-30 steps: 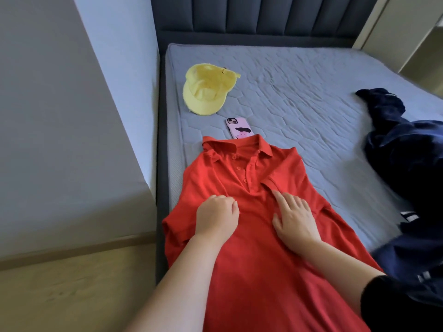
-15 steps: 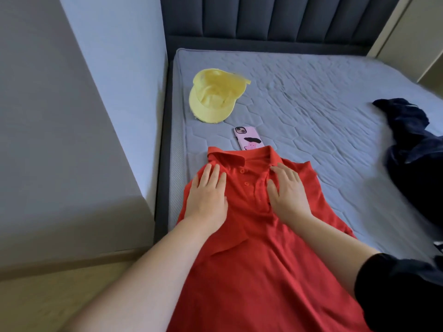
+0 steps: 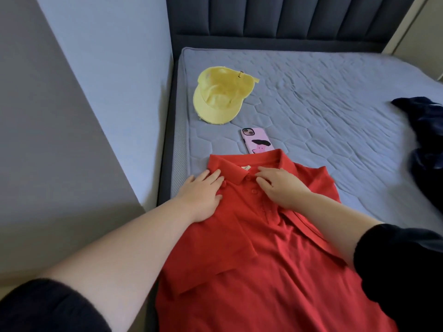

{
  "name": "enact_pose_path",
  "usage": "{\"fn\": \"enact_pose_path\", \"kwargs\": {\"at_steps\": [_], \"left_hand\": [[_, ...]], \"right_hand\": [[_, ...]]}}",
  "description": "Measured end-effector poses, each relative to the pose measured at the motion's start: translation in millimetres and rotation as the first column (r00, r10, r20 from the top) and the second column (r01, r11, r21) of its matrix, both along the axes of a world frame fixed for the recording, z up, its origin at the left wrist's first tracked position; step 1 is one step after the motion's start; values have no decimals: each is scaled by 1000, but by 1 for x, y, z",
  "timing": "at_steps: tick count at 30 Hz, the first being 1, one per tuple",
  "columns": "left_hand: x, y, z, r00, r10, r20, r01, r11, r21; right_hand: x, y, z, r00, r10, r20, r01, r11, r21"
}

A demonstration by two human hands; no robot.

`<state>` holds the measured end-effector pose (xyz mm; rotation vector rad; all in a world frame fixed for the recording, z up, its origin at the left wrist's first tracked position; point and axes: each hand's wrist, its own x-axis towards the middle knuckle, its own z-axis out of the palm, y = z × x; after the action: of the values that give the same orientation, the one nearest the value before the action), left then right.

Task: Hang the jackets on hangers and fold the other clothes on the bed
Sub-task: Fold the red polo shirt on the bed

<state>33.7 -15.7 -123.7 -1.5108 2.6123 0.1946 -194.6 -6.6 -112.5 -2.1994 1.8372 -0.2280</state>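
Partly, the red shirt (image 3: 251,259) covers the phone (image 3: 256,140).

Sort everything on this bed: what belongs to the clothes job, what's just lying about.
Job: red polo shirt, left hand flat on it, right hand at its collar; dark navy garment at the right edge.
Lying about: yellow cap; pink-cased phone, partly under the collar.

A home bedroom; a quilted mattress (image 3: 323,97) fills 12 to 3 o'clock; a padded dark headboard (image 3: 287,17) stands at 12; plain wall (image 3: 100,68) at 10; a yellow cap (image 3: 219,97), a phone (image 3: 257,140) and a red shirt (image 3: 263,259) lie on the mattress.
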Motion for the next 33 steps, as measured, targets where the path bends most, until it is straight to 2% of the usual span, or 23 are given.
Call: {"fn": "enact_pose_path", "kwargs": {"at_steps": [2, 3, 5, 7, 8, 10, 13, 18, 22, 23, 25, 27, 30, 33], "left_hand": [[3, -2, -1, 995, -8, -97, 8, 1000, -3], [2, -4, 1, 978, -2, -207, 0, 1000, -12], [-4, -7, 4, 856, 92, -509, -121, 992, -24], [-10, -11, 8, 647, 284, -708, -354, 934, 51], [-13, -15, 10, 557, 399, -728, -439, 886, 150], [-15, -26, 12, 472, 599, -647, -505, 785, 359], [-16, -35, 14, 406, 667, -625, -469, 739, 483], [-26, -29, 21, 453, 656, -604, -431, 754, 496], [-33, -31, 34, 340, 769, -541, -485, 636, 600], [-35, -31, 39, 339, 769, -543, -503, 635, 586], [-39, -27, 49, 404, 693, -597, -526, 710, 469], [-41, -16, 58, 425, 583, -693, -534, 779, 328], [-39, 8, 69, 427, 424, -798, -526, 835, 162], [-36, 44, 66, 525, 257, -811, -494, 869, -44]], "right_hand": [[-5, -2, 4, 969, -116, 218, 165, 960, -226], [-8, -6, 7, 937, -185, 297, 274, 916, -293], [-19, -15, 11, 867, -325, 378, 433, 866, -250], [-33, -25, 10, 817, -446, 366, 502, 862, -70], [-41, -28, 7, 809, -485, 332, 509, 860, 16], [-52, -32, 1, 811, -518, 273, 500, 855, 138], [-56, -37, 0, 807, -531, 258, 501, 847, 178], [-55, -43, 9, 875, -470, 117, 449, 877, 169], [-53, -37, 27, 879, -445, 174, 439, 896, 74], [-52, -34, 34, 882, -435, 181, 436, 899, 39], [-53, -28, 48, 889, -419, 183, 430, 902, -25], [-55, -19, 61, 891, -407, 199, 429, 900, -80], [-59, 4, 75, 901, -356, 248, 406, 894, -189], [-65, 41, 78, 918, -311, 247, 374, 887, -271]]}}
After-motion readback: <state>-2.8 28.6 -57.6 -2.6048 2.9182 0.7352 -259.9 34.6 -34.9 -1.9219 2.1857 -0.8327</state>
